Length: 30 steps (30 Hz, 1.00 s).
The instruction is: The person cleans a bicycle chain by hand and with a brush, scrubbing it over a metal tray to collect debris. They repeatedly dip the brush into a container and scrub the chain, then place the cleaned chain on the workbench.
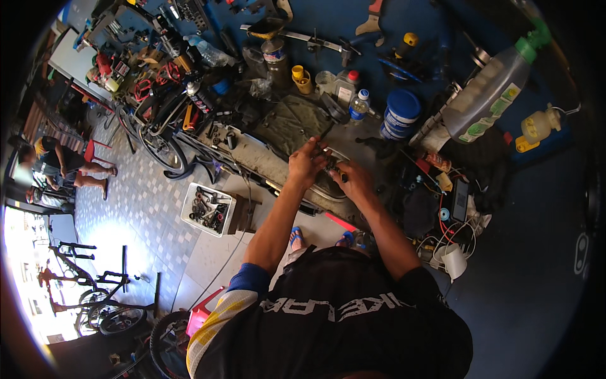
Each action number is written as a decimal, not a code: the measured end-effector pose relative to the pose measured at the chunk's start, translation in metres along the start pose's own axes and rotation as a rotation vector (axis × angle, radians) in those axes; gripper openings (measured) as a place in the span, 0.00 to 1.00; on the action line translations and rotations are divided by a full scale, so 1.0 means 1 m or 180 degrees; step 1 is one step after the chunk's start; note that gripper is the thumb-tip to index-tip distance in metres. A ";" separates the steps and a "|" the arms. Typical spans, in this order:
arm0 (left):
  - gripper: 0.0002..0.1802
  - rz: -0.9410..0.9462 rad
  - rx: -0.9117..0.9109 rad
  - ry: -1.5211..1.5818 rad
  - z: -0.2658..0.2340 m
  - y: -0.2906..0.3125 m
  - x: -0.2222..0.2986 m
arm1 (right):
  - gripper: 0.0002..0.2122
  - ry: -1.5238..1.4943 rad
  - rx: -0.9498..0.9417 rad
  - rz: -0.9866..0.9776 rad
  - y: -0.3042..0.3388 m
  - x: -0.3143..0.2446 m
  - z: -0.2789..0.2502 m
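Over the workbench [246, 150], both of my hands are close together. My left hand [307, 164] is closed, its fingers bent around something small and dark. A thin dark rod [327, 131] shows just above its fingertips; whether the hand grips it I cannot tell. Just to the right, my right hand [355, 181] is curled with thumb and fingers together on a small dark piece that I cannot make out. Behind my hands a dark, dirty cloth [293, 123] is spread on the bench.
Beyond the cloth stand a red-capped bottle [345, 90], a small clear bottle [359, 107] and a blue tub [401, 114]. Cables and a phone [460, 201] lie to the right. A white bin of metal parts [208, 210] is at the left. Another person [57, 158] sits far left.
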<state>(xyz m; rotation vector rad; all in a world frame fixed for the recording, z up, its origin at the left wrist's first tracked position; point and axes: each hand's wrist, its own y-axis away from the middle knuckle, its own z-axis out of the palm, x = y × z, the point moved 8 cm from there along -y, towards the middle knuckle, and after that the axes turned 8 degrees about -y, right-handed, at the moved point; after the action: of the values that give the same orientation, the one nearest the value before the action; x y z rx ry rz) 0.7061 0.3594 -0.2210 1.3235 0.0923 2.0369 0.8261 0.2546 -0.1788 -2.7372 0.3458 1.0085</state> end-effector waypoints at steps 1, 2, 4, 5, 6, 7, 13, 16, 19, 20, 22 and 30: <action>0.28 -0.0043 0.0017 0.0023 0.000 0.001 0.001 | 0.11 -0.0096 -0.0040 -0.0016 0.003 0.005 0.003; 0.28 -0.0087 0.0029 0.0045 0.000 0.003 0.003 | 0.11 -0.0366 0.0004 -0.0122 0.006 0.011 0.003; 0.27 -0.0127 -0.0040 0.0047 0.004 0.003 0.009 | 0.11 -0.0890 0.0105 -0.0343 0.010 0.031 0.002; 0.27 -0.0124 -0.0070 0.0031 0.001 0.003 0.010 | 0.12 -0.0974 0.0144 -0.0387 0.012 0.031 -0.003; 0.27 -0.0123 -0.0101 0.0015 -0.002 0.004 0.011 | 0.12 -0.0814 -0.0003 -0.0165 0.012 0.036 -0.002; 0.27 -0.0100 -0.0096 -0.0017 -0.003 0.004 0.011 | 0.12 -0.0651 -0.0148 0.0057 0.011 0.044 -0.005; 0.23 0.0040 -0.0154 0.0047 -0.008 -0.001 0.005 | 0.12 -0.1317 0.0339 -0.0532 -0.011 -0.065 -0.062; 0.22 0.0132 -0.0235 -0.0024 0.015 0.012 0.019 | 0.11 -0.1276 0.0489 -0.1016 -0.010 -0.064 -0.052; 0.22 0.0220 -0.0142 0.0031 0.010 0.012 0.031 | 0.11 -0.1069 0.0155 -0.0903 0.004 -0.029 -0.028; 0.22 0.0210 -0.0132 -0.0019 0.008 0.012 0.030 | 0.11 -0.0988 0.0071 -0.0821 0.009 -0.023 -0.023; 0.21 0.0197 -0.0048 -0.0139 0.000 0.012 0.025 | 0.11 -0.1217 0.0146 -0.0819 0.003 -0.045 -0.032; 0.17 0.0168 0.0043 -0.0093 -0.006 0.006 0.016 | 0.11 -0.1281 0.0154 -0.0731 -0.001 -0.036 -0.027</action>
<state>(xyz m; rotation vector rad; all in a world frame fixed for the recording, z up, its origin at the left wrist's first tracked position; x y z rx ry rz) 0.6943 0.3659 -0.2089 1.3768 0.0588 2.0634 0.8163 0.2537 -0.1351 -2.3825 -0.0103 1.4180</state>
